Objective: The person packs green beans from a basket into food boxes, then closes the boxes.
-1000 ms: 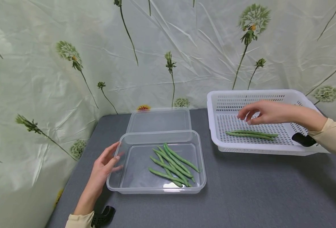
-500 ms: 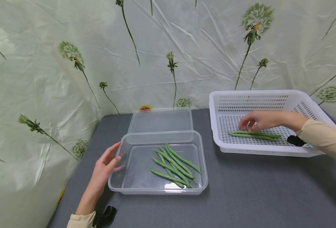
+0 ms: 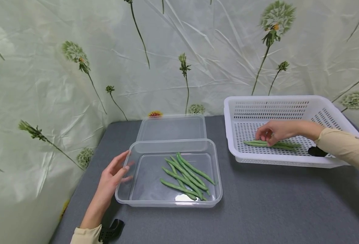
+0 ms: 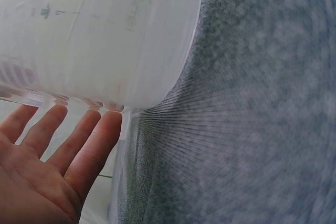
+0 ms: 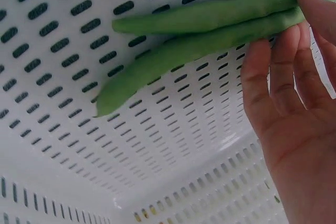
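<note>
My right hand (image 3: 279, 130) is down inside the white perforated basket (image 3: 232, 147). Its thumb and fingers pinch around two green beans (image 5: 178, 51) that lie side by side on the basket floor. In the right wrist view the thumb is on one side of the beans and the fingertips on the other. My left hand (image 3: 108, 181) rests its extended fingers against the left wall of a clear plastic container (image 3: 167, 204); the left wrist view shows the fingertips touching that wall. Several green beans (image 3: 187, 178) lie in a loose pile in the container's right half.
Behind the container lies a clear flat lid (image 3: 173, 128). A grey cloth (image 3: 252, 203) covers the table. At the back and left hangs a pale curtain (image 3: 136, 88) printed with dandelions, close to the table edges.
My right hand has come down into the basket, and its thumb and fingers have closed around the beans there. The left hand keeps its place on the container.
</note>
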`<state>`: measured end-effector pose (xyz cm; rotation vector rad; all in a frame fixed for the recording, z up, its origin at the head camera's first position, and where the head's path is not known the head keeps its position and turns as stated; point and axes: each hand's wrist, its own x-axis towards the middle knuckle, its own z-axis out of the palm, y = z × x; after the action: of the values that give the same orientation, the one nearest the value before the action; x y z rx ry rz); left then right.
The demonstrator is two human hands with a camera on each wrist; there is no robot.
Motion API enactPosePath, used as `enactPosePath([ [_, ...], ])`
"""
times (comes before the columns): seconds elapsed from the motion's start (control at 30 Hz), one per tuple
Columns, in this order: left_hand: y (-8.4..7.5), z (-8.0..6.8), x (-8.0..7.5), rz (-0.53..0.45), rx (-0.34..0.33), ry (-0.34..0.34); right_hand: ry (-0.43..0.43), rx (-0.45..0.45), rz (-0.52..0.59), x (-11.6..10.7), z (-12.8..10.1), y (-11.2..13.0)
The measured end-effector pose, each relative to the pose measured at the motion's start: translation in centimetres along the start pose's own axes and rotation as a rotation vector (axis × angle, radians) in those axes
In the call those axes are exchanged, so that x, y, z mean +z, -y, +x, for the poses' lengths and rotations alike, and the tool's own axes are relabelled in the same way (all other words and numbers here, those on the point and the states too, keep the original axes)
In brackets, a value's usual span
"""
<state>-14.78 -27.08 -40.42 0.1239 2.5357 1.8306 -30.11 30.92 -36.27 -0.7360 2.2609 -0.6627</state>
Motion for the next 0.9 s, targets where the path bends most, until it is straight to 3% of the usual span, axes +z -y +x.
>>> enactPosePath([
  [0.27,-0.1,0.0,-0.1,-0.005,0.01,0.011,-0.006,-0.007,0.045,-0.1,-0.2,-0.1],
  [0.57,0.0,-0.2,-0.1,-0.016,0.007,0.018,-0.035,-0.04,0.184,-0.6,-1.0,-0.3],
  [0.9,0.0,-0.2,-0.1,-0.016,0.023,0.013,-0.141,0.005,0.229,-1.3,-1.8,0.2],
])
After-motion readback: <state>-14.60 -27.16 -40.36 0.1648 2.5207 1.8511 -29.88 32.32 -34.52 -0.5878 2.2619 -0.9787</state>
